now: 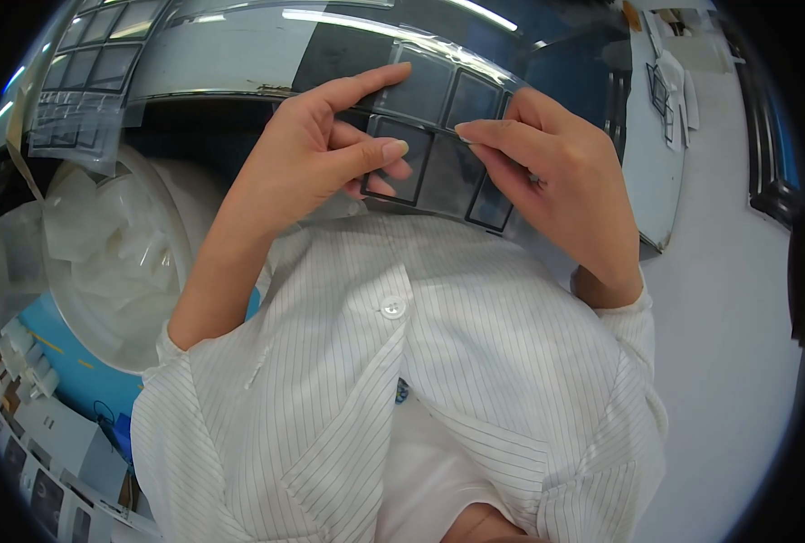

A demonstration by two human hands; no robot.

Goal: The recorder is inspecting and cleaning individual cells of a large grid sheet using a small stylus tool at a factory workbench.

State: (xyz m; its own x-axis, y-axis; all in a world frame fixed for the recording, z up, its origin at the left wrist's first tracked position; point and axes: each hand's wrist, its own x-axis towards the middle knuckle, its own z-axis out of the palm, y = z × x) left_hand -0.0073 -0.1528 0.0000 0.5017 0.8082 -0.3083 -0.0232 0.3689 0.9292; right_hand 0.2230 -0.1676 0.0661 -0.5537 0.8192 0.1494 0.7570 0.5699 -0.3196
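In front of my chest is a clear plastic sheet [437, 172] bearing several black rectangular outlines in rows. My left hand [304, 156] grips its left side, with the thumb on top and some fingers showing beneath through the clear film. The left index finger stretches along the sheet's upper part. Over the sheet's right half, my right hand [561, 158] is closed in a pinch, thumb against index finger, near where the outlines meet. Whatever lies between those fingertips is too small to make out. The right hand covers part of the sheet's right side.
A large white bin [192, 208] full of translucent film scraps [113, 249] stands at my left. More outlined sheets [95, 65] lie at the far left of the worktable [230, 59]. Thin black frame pieces and white strips [683, 100] rest at the table's right side.
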